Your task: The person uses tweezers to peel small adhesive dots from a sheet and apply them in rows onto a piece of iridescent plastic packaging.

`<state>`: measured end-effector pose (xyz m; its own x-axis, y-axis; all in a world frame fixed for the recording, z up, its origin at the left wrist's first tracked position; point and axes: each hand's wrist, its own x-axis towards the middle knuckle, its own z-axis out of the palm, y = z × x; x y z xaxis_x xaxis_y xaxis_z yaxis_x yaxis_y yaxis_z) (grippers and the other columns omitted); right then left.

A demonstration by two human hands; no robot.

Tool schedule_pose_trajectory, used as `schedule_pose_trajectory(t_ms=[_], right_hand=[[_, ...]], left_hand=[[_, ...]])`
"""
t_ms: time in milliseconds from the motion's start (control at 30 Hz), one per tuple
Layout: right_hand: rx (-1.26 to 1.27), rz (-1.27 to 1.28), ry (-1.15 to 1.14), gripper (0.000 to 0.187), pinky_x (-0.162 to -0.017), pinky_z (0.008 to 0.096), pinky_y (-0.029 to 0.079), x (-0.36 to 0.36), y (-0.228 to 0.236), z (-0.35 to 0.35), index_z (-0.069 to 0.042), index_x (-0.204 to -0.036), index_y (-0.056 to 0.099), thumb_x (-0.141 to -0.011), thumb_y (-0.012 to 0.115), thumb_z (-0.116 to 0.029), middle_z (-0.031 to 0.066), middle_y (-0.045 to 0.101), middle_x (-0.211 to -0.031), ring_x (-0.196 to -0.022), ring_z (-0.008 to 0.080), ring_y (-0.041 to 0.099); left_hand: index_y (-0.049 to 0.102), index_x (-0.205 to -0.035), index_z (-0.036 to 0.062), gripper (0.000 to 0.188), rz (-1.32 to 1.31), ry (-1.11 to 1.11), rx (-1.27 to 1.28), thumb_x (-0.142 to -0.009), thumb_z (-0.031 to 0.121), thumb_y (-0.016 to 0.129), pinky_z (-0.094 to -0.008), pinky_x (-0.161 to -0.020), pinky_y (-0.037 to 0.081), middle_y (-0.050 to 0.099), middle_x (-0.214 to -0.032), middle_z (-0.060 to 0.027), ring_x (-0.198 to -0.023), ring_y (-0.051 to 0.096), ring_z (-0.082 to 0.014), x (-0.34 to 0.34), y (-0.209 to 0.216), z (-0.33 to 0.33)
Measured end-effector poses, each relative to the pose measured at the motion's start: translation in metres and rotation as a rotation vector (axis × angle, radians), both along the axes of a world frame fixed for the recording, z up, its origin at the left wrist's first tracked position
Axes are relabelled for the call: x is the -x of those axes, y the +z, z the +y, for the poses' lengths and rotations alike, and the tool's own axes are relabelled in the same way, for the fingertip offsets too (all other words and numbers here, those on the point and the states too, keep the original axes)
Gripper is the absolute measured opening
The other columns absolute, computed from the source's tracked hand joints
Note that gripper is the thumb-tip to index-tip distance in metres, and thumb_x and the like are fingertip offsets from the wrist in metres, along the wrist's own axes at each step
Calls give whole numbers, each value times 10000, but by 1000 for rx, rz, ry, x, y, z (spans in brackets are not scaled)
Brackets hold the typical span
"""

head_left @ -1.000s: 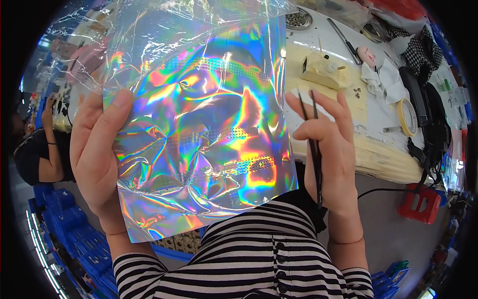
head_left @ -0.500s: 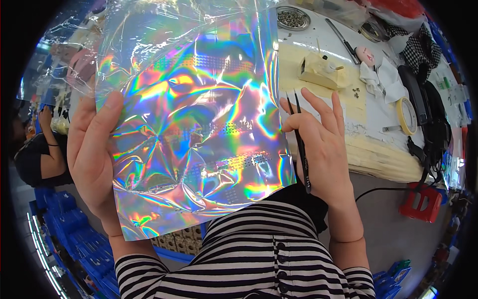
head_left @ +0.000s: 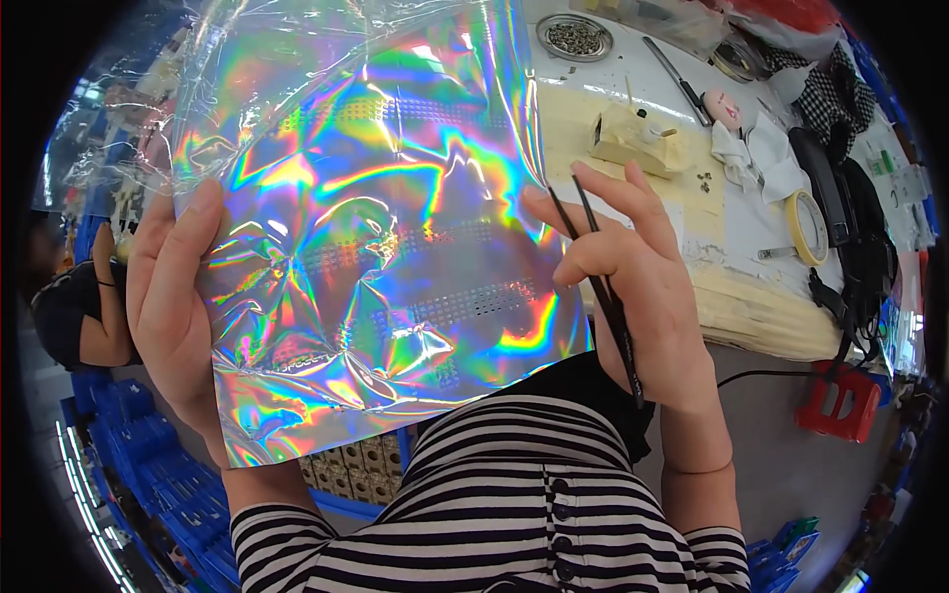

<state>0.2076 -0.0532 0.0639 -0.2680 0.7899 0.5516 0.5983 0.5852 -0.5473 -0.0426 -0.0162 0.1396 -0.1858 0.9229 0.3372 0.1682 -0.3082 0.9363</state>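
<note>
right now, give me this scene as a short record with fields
left hand: grips the left side of the film, thumb in front
film: shiny, rainbow-coloured, creased
right hand: holds tweezers near the film's right edge; contact unclear
tweezers: black, tips pointing up
bench, beyond right hand: round dish of small pieces, yellow block, tape roll
far left: another person, partly visible

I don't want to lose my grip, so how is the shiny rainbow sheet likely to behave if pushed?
The shiny rainbow sheet is probably floppy, as creases run across it. It's likely light for its size: it looks thin where the left hand holds its edge. Its glossy face may be slippery.
</note>
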Motion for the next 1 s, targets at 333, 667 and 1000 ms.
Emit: schedule_pose_trajectory(t_ms=[333,667,1000], right_hand=[[53,-147,-96,276,-1138,568,249,-11,-16,12,-67,-978,539,-739,528,69,41,661,-1035,-1240,388,497],[88,-131,13,139,-1153,559,244,-3,-9,4,-83,-978,552,-853,516,-34,21,646,-1055,-1283,347,477],[55,-211,-126,220,-1144,558,246,-18,-26,5,-78,-967,529,-772,527,25,33,675,-1095,-1272,374,482]], left_hand=[[601,-1210,-61,498,-154,27,176,-777,108,781,-329,-987,498,545,-1253,-174,-1159,571,-251,10,9,-9],[586,-1224,-64,461,-281,-98,239,-803,39,740,-324,-969,518,535,-1262,-179,-1141,583,-246,6,7,-6],[586,-1221,-73,417,-180,37,211,-819,-29,688,-313,-951,529,537,-1269,-178,-1127,591,-237,22,3,-4]])
